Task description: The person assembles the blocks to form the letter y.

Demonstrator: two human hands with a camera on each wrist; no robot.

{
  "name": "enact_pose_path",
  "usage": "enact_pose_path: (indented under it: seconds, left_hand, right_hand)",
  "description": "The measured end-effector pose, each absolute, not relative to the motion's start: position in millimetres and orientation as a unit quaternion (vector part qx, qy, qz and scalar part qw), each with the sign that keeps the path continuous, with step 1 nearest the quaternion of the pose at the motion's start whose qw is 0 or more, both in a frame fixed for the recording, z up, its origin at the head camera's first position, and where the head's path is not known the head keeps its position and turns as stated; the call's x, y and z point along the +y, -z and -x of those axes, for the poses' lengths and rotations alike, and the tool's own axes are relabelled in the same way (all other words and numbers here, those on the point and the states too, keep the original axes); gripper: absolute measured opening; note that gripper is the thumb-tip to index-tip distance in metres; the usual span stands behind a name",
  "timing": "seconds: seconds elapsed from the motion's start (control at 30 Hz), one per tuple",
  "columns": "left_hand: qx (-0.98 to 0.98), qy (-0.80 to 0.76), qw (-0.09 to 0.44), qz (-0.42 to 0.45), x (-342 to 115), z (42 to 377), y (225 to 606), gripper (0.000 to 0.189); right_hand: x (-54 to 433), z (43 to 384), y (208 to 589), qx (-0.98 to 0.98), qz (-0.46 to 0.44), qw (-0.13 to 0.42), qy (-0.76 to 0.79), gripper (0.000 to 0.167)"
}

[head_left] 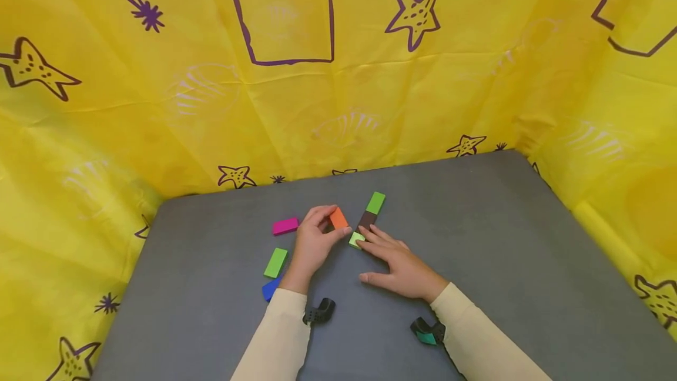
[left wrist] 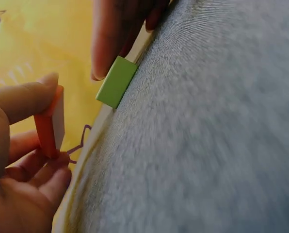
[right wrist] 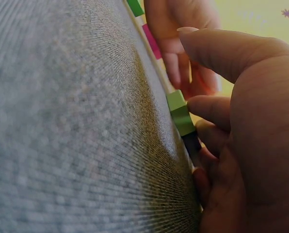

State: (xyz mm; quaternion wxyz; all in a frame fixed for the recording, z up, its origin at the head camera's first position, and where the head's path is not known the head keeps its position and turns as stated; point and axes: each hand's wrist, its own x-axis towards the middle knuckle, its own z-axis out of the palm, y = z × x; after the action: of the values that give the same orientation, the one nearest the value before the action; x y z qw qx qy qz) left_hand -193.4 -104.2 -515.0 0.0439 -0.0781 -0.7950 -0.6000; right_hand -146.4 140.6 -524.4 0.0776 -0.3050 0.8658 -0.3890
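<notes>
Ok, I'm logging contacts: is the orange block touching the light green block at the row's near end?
Apart. The left wrist view plainly shows yellow cloth through a gap between the orange block and the light green block.

Site was a booth (head_left: 624, 93): yellow starfish-printed sheeting (head_left: 296, 99) hung at ten, twelve and two o'clock around grey desk (head_left: 476, 222).

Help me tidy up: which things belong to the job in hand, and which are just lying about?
Seemingly in use:
orange block, in the left hand
near green block, brown block, far green block, in a row at the right hand

Seemingly lying about:
pink block
loose green block
blue block
</notes>
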Motion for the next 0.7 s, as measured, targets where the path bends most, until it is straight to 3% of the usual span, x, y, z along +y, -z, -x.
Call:
enact_pose_path:
  seconds: [0.37, 0.7]
  left_hand:
    - [-0.875, 0.476, 0.057, 0.071, -101.6, 207.4, 525.1, 0.065]
    - [-0.863, 0.496, 0.055, 0.075, -109.5, 203.8, 529.1, 0.049]
  right_hand:
    - [139.1, 146.2, 525.6, 0.865, 0.305, 0.078, 0.391, 0.08]
    - [139.2, 147.0, 525.6, 0.867, 0.303, 0.084, 0.386, 0.081]
